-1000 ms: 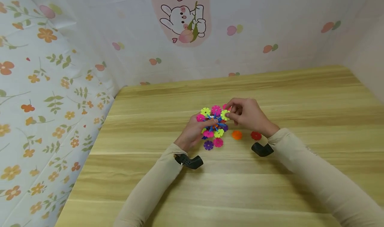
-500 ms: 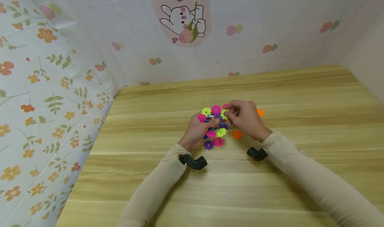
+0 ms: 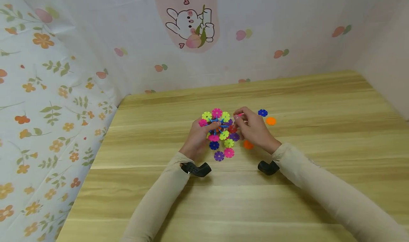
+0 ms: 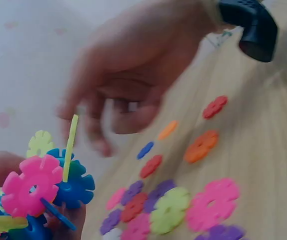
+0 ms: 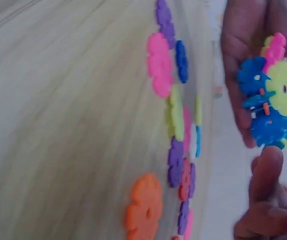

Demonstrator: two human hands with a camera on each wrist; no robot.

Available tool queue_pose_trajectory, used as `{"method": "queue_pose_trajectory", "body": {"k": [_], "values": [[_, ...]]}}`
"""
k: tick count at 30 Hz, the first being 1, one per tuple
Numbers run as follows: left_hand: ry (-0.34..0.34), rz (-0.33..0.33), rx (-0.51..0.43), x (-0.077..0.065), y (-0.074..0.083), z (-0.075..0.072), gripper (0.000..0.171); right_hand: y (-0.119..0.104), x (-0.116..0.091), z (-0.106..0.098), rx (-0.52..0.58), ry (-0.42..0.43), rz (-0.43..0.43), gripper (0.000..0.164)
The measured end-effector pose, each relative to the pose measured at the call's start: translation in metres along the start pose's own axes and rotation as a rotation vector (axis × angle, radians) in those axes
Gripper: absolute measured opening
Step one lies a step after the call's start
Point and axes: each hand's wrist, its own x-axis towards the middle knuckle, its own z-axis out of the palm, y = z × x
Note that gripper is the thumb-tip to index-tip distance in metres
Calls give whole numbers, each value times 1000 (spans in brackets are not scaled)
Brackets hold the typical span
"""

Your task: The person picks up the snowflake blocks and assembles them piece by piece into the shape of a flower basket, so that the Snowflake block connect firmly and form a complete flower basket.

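My left hand point(image 3: 197, 138) grips a cluster of interlocking plastic flower discs point(image 4: 36, 184), its thumb laid across the top. Blue discs point(image 5: 270, 131) form the cluster's middle, with pink and yellow ones around the outside. One yellow disc point(image 3: 225, 117) stands on the side facing my right hand; the left wrist view shows a yellow disc point(image 4: 70, 149) edge-on there. Just to the right, my right hand point(image 3: 255, 130) hovers with loosely bent fingers, apart from the cluster and with nothing visible between them. It is blurred in the left wrist view.
Loose discs lie on the wooden table point(image 3: 153, 206) below and right of the cluster: purple point(image 3: 219, 156), pink point(image 3: 229, 152), orange point(image 3: 271, 121) and blue point(image 3: 262, 112) among them. Patterned cloth point(image 3: 134, 39) hangs behind and to the left.
The yellow disc that my right fingers pinched now stands in the cluster, and those fingers have let go and drawn off to the right. My left hand still holds the cluster.
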Motion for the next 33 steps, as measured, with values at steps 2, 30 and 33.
{"method": "queue_pose_trajectory", "body": {"k": [2,30,33], "values": [[17,0,-35,1,3,-6,34,1,0,2,-101,-86,-25,19],[-160,-35,-260,-1,5,-6,12,2,-12,-4,-468,-455,-200,13],[-154,-30,-259,-1,3,-3,12,4,-12,-14,-404,-401,-170,4]]}}
